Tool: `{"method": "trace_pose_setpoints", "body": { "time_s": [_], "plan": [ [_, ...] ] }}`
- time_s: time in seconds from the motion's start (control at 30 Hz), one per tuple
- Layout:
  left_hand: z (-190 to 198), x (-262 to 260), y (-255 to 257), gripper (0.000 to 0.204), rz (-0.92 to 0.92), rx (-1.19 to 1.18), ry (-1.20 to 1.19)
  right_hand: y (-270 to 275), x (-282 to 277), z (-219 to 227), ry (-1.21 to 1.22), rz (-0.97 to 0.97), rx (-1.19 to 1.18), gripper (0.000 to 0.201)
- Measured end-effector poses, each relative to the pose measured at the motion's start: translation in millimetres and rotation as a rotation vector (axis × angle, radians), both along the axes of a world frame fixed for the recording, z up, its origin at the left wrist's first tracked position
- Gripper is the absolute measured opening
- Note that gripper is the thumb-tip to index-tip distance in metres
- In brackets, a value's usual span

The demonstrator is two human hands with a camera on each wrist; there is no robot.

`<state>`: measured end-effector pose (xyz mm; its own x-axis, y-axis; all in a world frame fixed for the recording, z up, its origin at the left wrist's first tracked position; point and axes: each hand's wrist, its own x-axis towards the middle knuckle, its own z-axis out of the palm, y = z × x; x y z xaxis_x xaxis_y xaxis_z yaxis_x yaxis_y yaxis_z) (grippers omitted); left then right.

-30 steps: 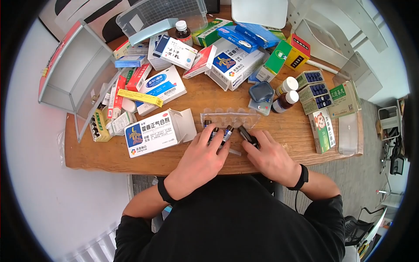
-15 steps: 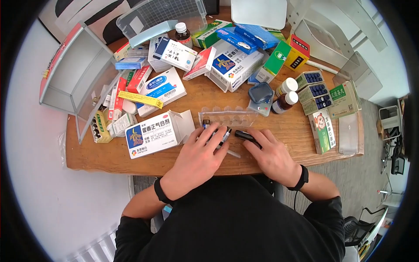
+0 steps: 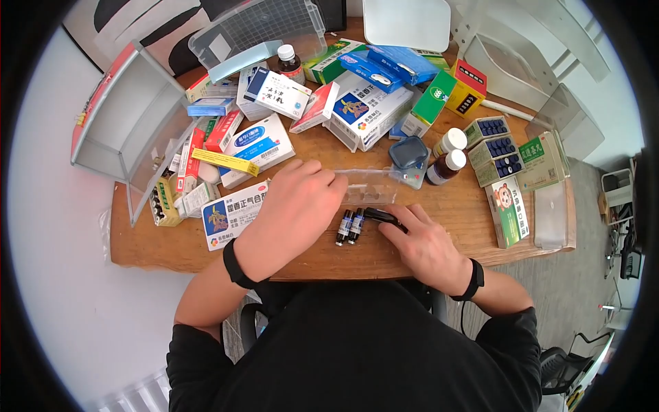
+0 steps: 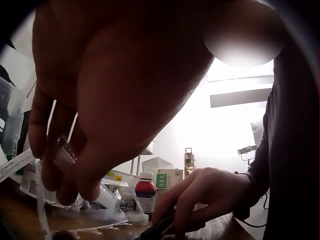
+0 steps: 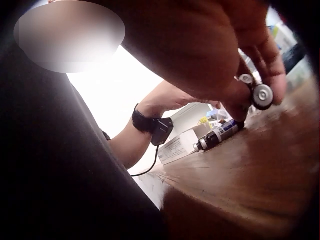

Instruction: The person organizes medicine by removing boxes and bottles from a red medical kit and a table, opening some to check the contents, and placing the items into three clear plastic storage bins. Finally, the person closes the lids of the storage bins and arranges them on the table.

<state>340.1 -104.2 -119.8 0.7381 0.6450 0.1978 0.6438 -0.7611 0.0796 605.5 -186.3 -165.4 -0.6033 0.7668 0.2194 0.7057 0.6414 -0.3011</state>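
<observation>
My left hand (image 3: 298, 206) is at the left end of the clear plastic tray (image 3: 374, 187), hiding part of it. In the left wrist view its fingertips pinch a clear plastic piece (image 4: 65, 154); whether this belongs to the tray I cannot tell. Two dark vials with pale labels, one (image 3: 344, 227) beside the other (image 3: 356, 226), lie on the table below the tray. Just right of them, my right hand (image 3: 432, 253) holds dark vials (image 3: 384, 218) by thumb and fingers; a silver cap (image 5: 262, 95) shows between the fingers in the right wrist view.
A white carton (image 3: 233, 214) lies partly behind my left hand. Medicine boxes, among them a large white one (image 3: 367, 106), crowd the back of the wooden table (image 3: 309, 264). Brown bottles (image 3: 446, 167) and boxes of vials (image 3: 498, 147) stand to the right.
My left hand has left the vials and moved left and away from me, uncovering two of them. My right hand has barely moved and keeps its hold.
</observation>
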Motion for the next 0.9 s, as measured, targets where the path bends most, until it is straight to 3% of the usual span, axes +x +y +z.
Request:
{"method": "trace_pose_setpoints", "body": {
  "time_s": [0.1, 0.27, 0.37, 0.6, 0.7, 0.9],
  "plan": [
    [-3.4, 7.2, 6.7, 0.022, 0.05, -0.003, 0.079, 0.1, -0.5, 0.2, 0.024, -0.003, -0.052, 0.031],
    [-15.8, 11.8, 6.7, 0.028, 0.111, 0.012, -0.011, -1.0, -0.6, -7.3, 0.044, 0.01, -0.049, 0.034],
    [8.3, 6.4, -20.5, 0.033, 0.124, 0.037, 0.007, -1.9, -1.0, -5.0, 0.054, -0.004, -0.049, 0.034],
    [-21.5, -13.9, -59.0, 0.045, 0.111, -0.145, 0.013, -4.5, -2.3, -4.7, 0.042, 0.016, -0.06, 0.031],
    [-24.0, -14.4, -57.9, 0.045, 0.054, -0.058, 0.005, -6.9, -0.3, -5.2, 0.062, 0.016, -0.065, 0.033],
    [-29.5, -9.9, -45.7, 0.05, 0.119, -0.033, -0.082, -6.9, 4.6, -10.1, 0.45, -0.175, -0.252, 0.023]
  ]
}}
